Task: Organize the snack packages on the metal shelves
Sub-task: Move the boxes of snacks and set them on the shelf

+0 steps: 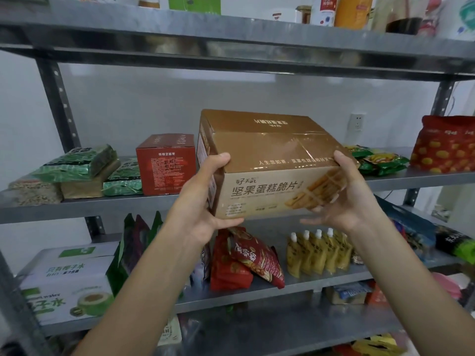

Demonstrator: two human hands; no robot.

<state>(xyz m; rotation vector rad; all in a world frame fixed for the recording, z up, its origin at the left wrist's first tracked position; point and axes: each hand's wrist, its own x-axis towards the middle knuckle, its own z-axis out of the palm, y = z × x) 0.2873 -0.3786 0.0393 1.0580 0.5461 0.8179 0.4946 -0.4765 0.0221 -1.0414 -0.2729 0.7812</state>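
Two hands on one carton. My left hand point(203, 199) grips the near left corner of the brown snack box point(270, 160), thumb over the top edge and fingers curled under the base. My right hand point(341, 199) clasps the near right corner, thumb on the taped lid, fingers spread across the printed front; they are smeared with blur, so I can't count them.

The box hangs tilted in front of the middle shelf point(90, 209), between the red box point(165, 165) on its left and the small green-and-yellow packets point(377, 160) on its right. It hides the shelf behind it, so I can't tell whether its far end touches the metal.

Green packs point(77, 163) lie stacked further left. A red bag with yellow dots point(444, 147) stands far right, cut by the frame. Below are red snack bags point(244, 258) and a row of yellow spouted pouches point(318, 253), partly behind my wrists. On the top shelf point(180, 29) the goods are cropped off and their labels unreadable.
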